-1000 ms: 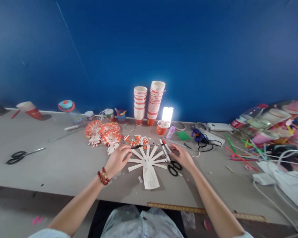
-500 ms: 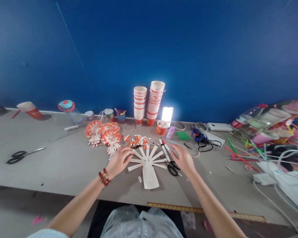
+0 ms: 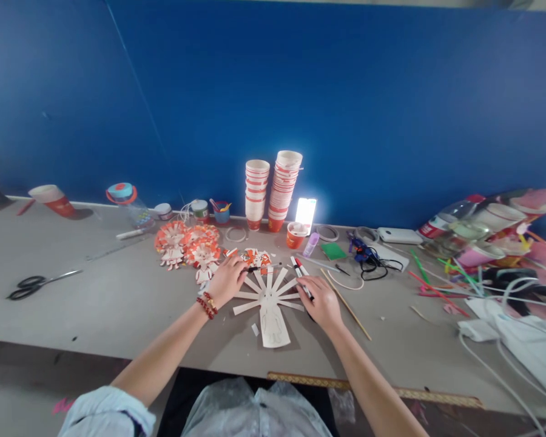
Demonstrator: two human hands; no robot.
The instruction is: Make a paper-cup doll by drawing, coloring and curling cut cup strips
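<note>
Paper cutout (image 3: pixel 272 312), R hand (image 3: pixel 321 298) nr mkrs (image 3: pixel 296 267)

Grey table (image 3: pixel 131 309); paper-strip figure (image 3: pixel 274 328), front middle; two cup stacks (image 3: pixel 256 197), back; scissors (image 3: pixel 44 281), left; thin stick (image 3: pixel 349 308), right.

A brightly glowing rectangular phone (image 3: pixel 306 212) stands upright. Left of the phone sits a clear plastic jar (image 3: pixel 134 210) with a blue lid and orange handle; farther left lie black-handled metal scissors (image 3: pixel 47 281). Right of the phone lie a blue, black-corded device (image 3: pixel 363 250) and a white rectangular power bank (image 3: pixel 399 235).
</note>
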